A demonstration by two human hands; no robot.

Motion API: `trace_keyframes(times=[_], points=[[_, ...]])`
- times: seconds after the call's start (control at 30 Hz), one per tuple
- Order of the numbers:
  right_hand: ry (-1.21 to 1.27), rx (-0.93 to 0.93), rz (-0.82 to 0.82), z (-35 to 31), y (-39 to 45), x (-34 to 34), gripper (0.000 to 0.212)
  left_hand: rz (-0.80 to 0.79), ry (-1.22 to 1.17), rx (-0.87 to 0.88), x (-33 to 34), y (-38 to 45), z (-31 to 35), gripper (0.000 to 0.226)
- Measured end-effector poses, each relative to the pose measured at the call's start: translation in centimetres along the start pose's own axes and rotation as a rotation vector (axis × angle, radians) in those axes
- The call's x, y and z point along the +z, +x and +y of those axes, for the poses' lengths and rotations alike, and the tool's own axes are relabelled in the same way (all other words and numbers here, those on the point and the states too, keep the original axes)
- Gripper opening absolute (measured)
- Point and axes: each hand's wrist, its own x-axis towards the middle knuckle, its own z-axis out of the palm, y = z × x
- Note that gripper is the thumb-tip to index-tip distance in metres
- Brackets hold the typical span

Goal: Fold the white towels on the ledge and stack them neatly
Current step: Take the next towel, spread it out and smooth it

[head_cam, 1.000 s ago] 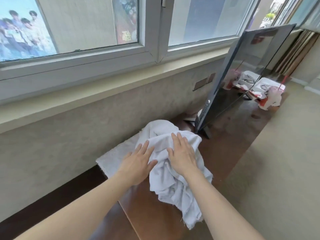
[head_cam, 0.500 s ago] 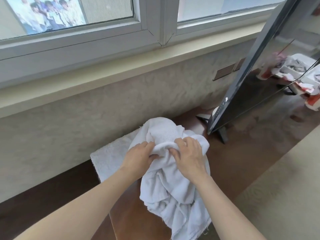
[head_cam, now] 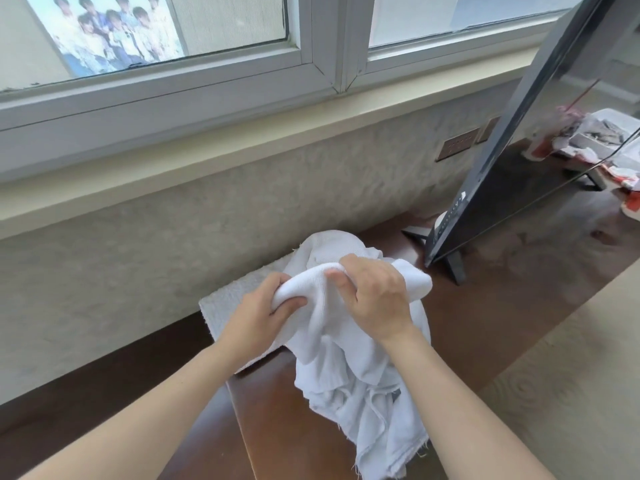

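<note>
Both hands have gone from lying flat on the crumpled towel a second ago to clutching it, fingers now curled into the cloth, and the bunched top has come up a little off the heap. At the far left of the pile, a flat towel [head_cam: 235, 299] lies spread on the dark wooden bench [head_cam: 277, 410], against the wall under the window. Next, the left hand [head_cam: 258, 318] pinches a thick roll of the crumpled towel [head_cam: 349, 368] between thumb and curled fingers. Just to its right, the right hand [head_cam: 372, 297] grips the same roll from above, knuckles up, fingers tucked into the fabric. Between the two hands the gripped edge runs roughly left to right, rising slightly toward the right hand; the rest of the cloth hangs down toward the person, over the bench's near edge. Neither hand is clearly nearer; they sit close together on one edge. Spreading the towel out would, I judge, mean drawing the hands apart along that edge. Farther right stands a leaning dark screen [head_cam: 512, 140].
</note>
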Motion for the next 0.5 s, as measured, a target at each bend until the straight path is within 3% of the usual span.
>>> trace_keyframes(times=[0.2,0.4,0.5], points=[[0.105,-0.020,-0.147,-0.7,4.3,-1.5,0.044,0.238,-0.204,0.054,-2.8,0.8,2.5,0.021],[0.088,0.043,-0.283,-0.5,5.5,0.4,0.049,0.559,-0.453,-0.071,-6.6,2.4,1.1,0.009],[0.054,0.162,-0.416,0.5,4.0,1.6,0.049,0.623,-0.477,-0.167,-7.5,3.4,-0.6,0.008]])
